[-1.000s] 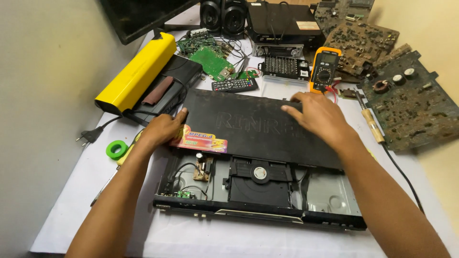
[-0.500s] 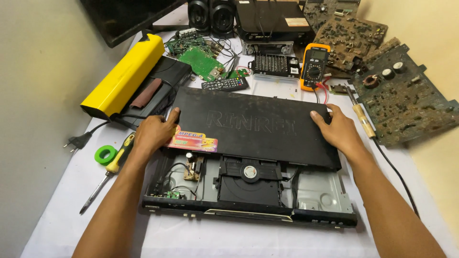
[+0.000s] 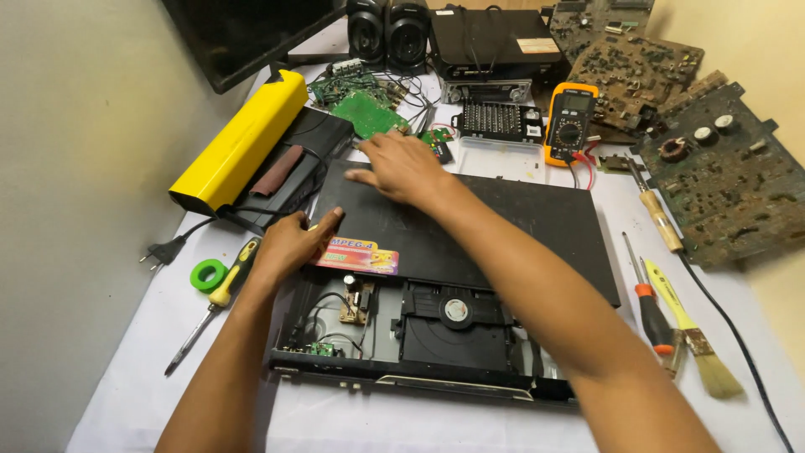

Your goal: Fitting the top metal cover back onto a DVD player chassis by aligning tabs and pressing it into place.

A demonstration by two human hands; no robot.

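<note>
Black cover panel (image 3: 503, 222): matt painted metal, smooth. Sticker (image 3: 359, 256) on it: glossy paper. Yellow case (image 3: 239, 143): glossy plastic. Brush (image 3: 700, 348): plastic handle, pale bristles. Bench (image 3: 151, 369): white cloth, matt.

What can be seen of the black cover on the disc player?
The cover is a flat, matte black panel, metal by its look, with a bright sticker on its near left corner. It lies shifted back on the player, so the front part, with disc drive and small boards, shows. The left hand grips its left edge beside the sticker; the right hand presses flat on its far left part. Its right half is bare.
</note>
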